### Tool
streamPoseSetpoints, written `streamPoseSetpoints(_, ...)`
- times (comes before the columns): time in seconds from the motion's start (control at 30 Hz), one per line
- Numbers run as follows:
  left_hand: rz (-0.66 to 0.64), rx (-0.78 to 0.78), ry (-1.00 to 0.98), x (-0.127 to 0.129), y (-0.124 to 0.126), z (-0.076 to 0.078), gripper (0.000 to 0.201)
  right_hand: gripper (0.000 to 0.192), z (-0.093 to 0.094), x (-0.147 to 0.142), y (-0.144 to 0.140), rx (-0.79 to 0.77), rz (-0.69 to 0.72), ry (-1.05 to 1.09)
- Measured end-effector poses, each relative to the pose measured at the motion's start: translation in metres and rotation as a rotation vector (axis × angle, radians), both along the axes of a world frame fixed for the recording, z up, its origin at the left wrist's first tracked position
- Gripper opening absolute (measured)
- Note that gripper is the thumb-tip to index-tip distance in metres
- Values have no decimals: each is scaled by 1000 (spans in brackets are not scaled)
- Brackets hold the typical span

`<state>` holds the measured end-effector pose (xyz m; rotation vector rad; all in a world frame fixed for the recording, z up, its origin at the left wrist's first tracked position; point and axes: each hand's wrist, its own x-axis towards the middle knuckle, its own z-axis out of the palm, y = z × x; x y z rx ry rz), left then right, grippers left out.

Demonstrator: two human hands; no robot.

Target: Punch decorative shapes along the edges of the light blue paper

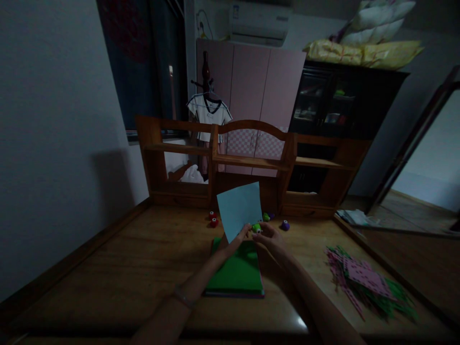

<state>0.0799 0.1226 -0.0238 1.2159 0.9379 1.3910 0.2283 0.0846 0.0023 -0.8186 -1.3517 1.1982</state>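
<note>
The left hand (pixel 240 238) is nearly closed, pinching the light-blue sheet of paper (pixel 239 208) near its lower right edge, so the sheet stands tilted up beyond that hand. The right hand (pixel 272 239) is partly curled, its thumb and fingers around a small green craft punch (pixel 256 228) between the two hands, at the sheet's edge; whether the paper sits inside its slot is too small to tell. Beneath and nearer than the hands lies a stack of coloured paper (pixel 237 278), green on top. Left of the left hand, past the sheet, are two red punches (pixel 214 223). Just beyond the right hand sit a second green punch (pixel 266 217) and a purple one beside it; another purple punch (pixel 285 225) stands to its right. Well right of the right forearm lies a heap of pink and green paper strips (pixel 366 280).
</note>
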Motion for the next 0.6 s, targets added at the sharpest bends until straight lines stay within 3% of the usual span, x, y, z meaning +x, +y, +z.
streamPoseSetpoints(0.13,17,10,58,-5,-1,0,47,34,1,0,-1,1,57,16)
streamPoseSetpoints(0.6,-20,31,95,-10,-8,10,46,34,0,2,-1,0,18,-1)
